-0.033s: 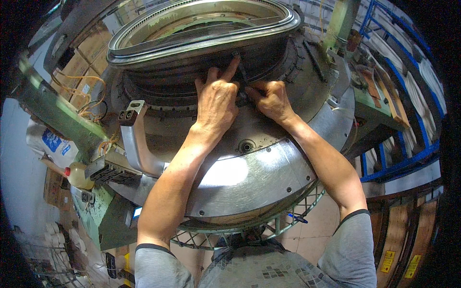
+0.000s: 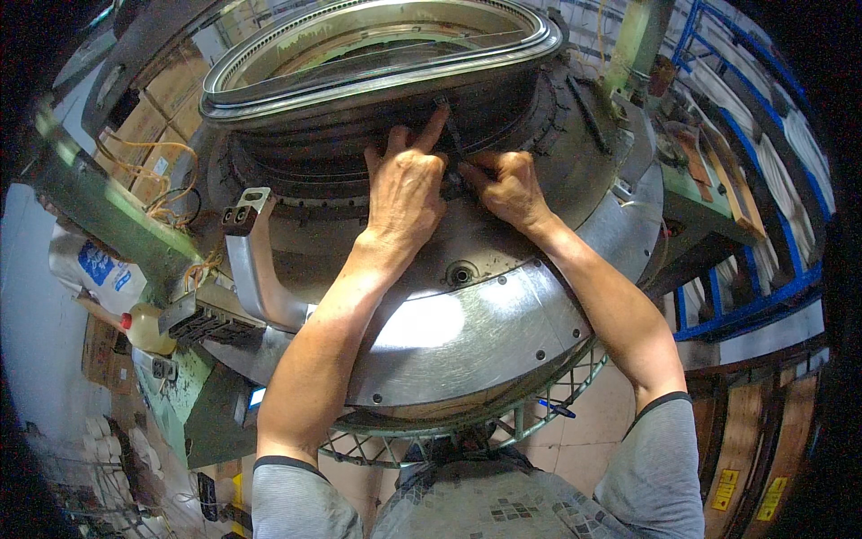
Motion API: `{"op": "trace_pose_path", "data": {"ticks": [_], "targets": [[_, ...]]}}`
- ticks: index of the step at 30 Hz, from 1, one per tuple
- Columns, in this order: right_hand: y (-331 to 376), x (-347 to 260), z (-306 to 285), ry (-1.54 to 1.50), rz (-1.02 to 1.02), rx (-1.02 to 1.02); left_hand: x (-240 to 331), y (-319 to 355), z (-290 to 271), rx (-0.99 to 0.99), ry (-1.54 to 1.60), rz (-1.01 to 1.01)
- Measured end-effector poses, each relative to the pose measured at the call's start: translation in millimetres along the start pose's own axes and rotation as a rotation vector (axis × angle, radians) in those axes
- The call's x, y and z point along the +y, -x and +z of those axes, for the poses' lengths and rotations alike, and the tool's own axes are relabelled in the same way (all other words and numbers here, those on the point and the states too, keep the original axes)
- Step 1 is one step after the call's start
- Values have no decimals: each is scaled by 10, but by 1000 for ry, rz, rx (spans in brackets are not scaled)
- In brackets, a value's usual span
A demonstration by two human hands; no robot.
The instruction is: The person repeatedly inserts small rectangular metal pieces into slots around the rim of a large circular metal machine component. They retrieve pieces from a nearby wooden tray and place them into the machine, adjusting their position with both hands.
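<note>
Both my hands work at the dark side wall of a big round metal machine [image 2: 296, 139]. My left hand [image 2: 406, 189] lies against this wall with its fingers apart and the index finger stretched upward. That fingertip touches the wall near the upper end of a thin dark strip [image 2: 454, 135]. Close by on the right, my right hand [image 2: 510, 187] is closed, thumb and index finger pinched at the strip's lower end. What exactly sits in the pinch is partly hidden by the fingers. A wide polished metal ring plate [image 2: 449, 332] curves below my forearms.
A bent metal bracket [image 2: 256, 260] rises left of my left forearm. Green beams [image 2: 126, 202] flank the machine, with orange cables [image 2: 166, 202] and a yellowish bottle with a red cap [image 2: 148, 329] at the left. A blue rack [image 2: 781, 301] stands at the right.
</note>
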State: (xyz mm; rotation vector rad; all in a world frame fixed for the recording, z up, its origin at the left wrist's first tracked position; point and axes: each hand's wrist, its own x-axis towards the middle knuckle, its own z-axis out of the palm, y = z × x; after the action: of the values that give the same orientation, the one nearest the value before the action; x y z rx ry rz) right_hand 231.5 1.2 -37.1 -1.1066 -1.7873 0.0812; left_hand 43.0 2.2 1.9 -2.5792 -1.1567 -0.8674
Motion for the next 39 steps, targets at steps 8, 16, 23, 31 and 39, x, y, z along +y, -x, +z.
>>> {"op": "trace_pose_path", "data": {"ticks": [8, 16, 23, 31, 39], "targets": [[7, 57, -11, 98, 6, -64, -21, -4, -12, 34, 21, 39], [3, 103, 9, 141, 42, -69, -7, -16, 53, 63, -106, 47], [9, 77, -1, 97, 50, -66, 16, -19, 56, 72, -193, 44], [15, 174, 129, 266, -28, -91, 33, -53, 58, 105, -211, 27], [10, 204, 135, 140, 43, -103, 11, -128, 2, 390, 367, -156]]}}
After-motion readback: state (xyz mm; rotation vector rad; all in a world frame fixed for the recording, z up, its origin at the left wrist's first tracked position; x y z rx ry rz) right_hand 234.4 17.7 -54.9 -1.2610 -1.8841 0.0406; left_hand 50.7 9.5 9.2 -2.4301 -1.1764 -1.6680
